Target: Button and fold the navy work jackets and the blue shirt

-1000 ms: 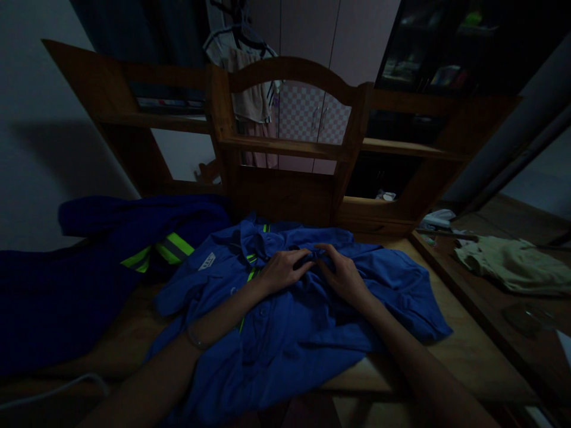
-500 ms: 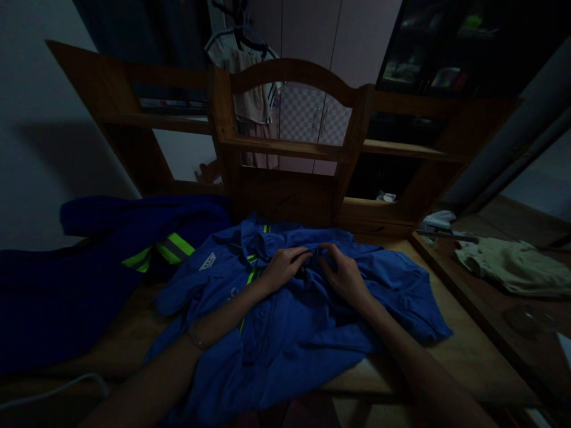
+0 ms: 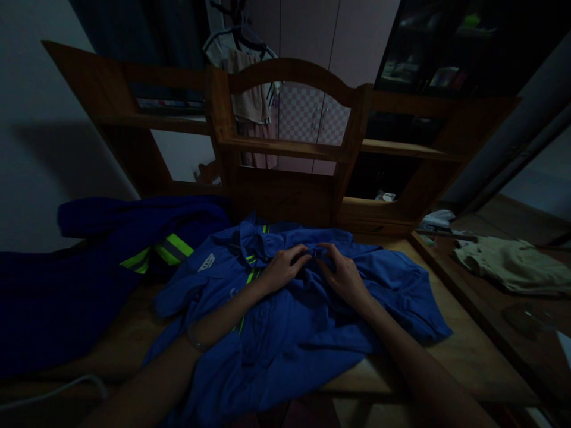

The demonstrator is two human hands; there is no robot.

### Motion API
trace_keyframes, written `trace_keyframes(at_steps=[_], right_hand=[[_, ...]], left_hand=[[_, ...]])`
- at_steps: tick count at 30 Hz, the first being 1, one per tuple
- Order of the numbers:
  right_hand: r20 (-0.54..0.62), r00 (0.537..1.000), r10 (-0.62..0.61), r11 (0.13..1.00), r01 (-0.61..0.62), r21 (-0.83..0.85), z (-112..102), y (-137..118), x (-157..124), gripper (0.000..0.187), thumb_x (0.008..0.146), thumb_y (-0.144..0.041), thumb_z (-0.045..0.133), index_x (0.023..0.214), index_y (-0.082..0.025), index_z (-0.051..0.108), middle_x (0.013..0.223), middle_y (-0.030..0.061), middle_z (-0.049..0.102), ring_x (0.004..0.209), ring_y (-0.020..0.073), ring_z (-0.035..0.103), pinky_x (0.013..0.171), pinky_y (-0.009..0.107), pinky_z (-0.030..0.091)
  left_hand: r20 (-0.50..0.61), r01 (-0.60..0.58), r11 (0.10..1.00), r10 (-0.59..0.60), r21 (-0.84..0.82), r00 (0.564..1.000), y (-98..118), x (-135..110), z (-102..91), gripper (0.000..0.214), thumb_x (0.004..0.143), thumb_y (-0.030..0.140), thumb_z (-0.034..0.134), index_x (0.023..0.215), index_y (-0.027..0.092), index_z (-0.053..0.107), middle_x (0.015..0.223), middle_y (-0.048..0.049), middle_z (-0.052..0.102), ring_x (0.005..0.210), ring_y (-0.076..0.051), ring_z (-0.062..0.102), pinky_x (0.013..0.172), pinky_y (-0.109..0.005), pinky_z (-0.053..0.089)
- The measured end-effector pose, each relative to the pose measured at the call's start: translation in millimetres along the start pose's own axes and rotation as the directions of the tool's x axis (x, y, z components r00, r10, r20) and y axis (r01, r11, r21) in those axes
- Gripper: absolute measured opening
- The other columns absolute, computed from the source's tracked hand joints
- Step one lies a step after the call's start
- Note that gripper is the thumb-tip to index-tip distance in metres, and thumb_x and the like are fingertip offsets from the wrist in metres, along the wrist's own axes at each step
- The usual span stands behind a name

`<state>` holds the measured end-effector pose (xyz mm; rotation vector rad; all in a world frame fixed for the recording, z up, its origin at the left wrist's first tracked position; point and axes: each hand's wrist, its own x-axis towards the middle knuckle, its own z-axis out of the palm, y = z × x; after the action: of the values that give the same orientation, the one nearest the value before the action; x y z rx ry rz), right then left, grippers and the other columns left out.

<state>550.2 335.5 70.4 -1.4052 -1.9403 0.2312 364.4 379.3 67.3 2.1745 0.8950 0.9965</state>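
A blue work shirt [image 3: 285,333] with thin yellow-green stripes and a white label on its chest lies spread and wrinkled on the wooden desk [image 3: 477,356]. My left hand [image 3: 284,268] pinches a fold of its cloth between thumb and fingers near the middle. Close on the other side, my right hand [image 3: 343,270] pinches the same raised fold. The fingertips almost meet; whatever small part of the shirt lies between them is too dark to make out.
At the left a darker blue garment [image 3: 98,273] with yellow-green reflective bands is heaped on the desk. Behind stands a wooden shelf unit [image 3: 289,151]. Folded pale cloth [image 3: 508,261] lies at the right. A white cable [image 3: 57,389] runs along the lower left.
The fingers of both hands have shifted very slightly at the pinched fold. The shirt lies almost the same as before.
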Motion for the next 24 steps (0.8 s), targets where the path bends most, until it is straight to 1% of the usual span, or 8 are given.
trace_keyframes(at_steps=[3,7,9,11,16,18,21,24], right_hand=[[-0.006,1.000,0.010,1.000,-0.010,-0.003,0,1,0,0.033,0.092,-0.031,0.047,0.124,-0.024,0.047,0.095,0.0044,0.065,0.083,0.0204,0.065,0.073,0.030,0.049],[0.001,1.000,-0.007,1.000,0.007,0.018,0,1,-1,0.033,0.092,-0.031,0.048,0.124,-0.025,0.046,0.097,0.0046,0.065,0.086,0.0207,0.065,0.076,0.031,0.049],[0.007,1.000,-0.019,0.999,0.019,0.031,1,1,-1,0.033,0.092,-0.030,0.048,0.124,-0.025,0.047,0.097,0.0043,0.065,0.087,0.0205,0.065,0.076,0.030,0.049],[0.009,1.000,-0.024,0.999,0.023,0.040,2,1,-1,0.031,0.092,-0.029,0.048,0.123,-0.025,0.047,0.097,0.0039,0.066,0.087,0.0200,0.065,0.076,0.029,0.048],[0.024,0.999,-0.023,0.999,0.022,0.047,1,-1,-1,0.028,0.094,-0.025,0.043,0.121,-0.024,0.048,0.095,0.0031,0.067,0.085,0.0189,0.066,0.075,0.028,0.048],[0.027,0.999,-0.024,0.999,0.023,0.042,1,-1,-1,0.028,0.094,-0.025,0.042,0.121,-0.024,0.048,0.095,0.0032,0.067,0.085,0.0190,0.066,0.075,0.028,0.048],[0.028,0.999,-0.017,0.999,0.016,0.035,1,-1,-1,0.027,0.093,-0.025,0.043,0.120,-0.024,0.048,0.094,0.0033,0.067,0.085,0.0191,0.066,0.075,0.028,0.048],[0.024,1.000,-0.011,0.999,0.011,0.032,1,0,-1,0.028,0.093,-0.024,0.044,0.120,-0.024,0.048,0.093,0.0031,0.067,0.084,0.0192,0.066,0.074,0.028,0.048]], left_hand=[[0.040,-0.005,1.000,0.005,-0.022,0.999,-7,0,1.5,0.022,0.089,0.034,0.052,0.105,0.021,0.060,0.096,-0.0001,0.068,0.086,-0.016,0.064,0.076,-0.025,0.047],[0.020,-0.029,0.999,0.030,-0.020,0.999,-15,1,5.5,0.026,0.086,0.032,0.058,0.108,0.019,0.062,0.105,-0.0037,0.068,0.096,-0.019,0.063,0.085,-0.029,0.047],[0.025,-0.046,0.998,0.047,-0.033,0.999,-16,2,6.2,0.026,0.086,0.031,0.058,0.108,0.019,0.063,0.106,-0.0042,0.068,0.097,-0.019,0.063,0.087,-0.029,0.047],[0.056,-0.051,0.997,0.054,-0.053,0.997,-17,2,5.7,0.025,0.087,0.030,0.056,0.108,0.019,0.063,0.106,-0.0035,0.068,0.096,-0.018,0.063,0.086,-0.028,0.047],[0.092,0.017,0.998,-0.012,-0.059,0.996,-19,1,4.0,0.030,0.089,0.029,0.052,0.116,0.018,0.060,0.114,-0.0042,0.066,0.103,-0.019,0.060,0.092,-0.029,0.044],[0.111,0.043,0.996,-0.035,-0.072,0.993,-20,2,3.8,0.031,0.089,0.031,0.052,0.115,0.018,0.060,0.112,-0.0043,0.066,0.101,-0.019,0.061,0.091,-0.029,0.045],[0.144,0.053,0.993,-0.038,-0.108,0.989,-20,3,3.3,0.029,0.088,0.034,0.052,0.110,0.018,0.061,0.103,-0.0035,0.067,0.092,-0.019,0.061,0.083,-0.028,0.047],[0.146,0.058,0.992,-0.041,-0.114,0.988,-20,5,3.4,0.028,0.087,0.037,0.054,0.104,0.016,0.062,0.096,-0.0031,0.066,0.085,-0.018,0.060,0.077,-0.027,0.047]])
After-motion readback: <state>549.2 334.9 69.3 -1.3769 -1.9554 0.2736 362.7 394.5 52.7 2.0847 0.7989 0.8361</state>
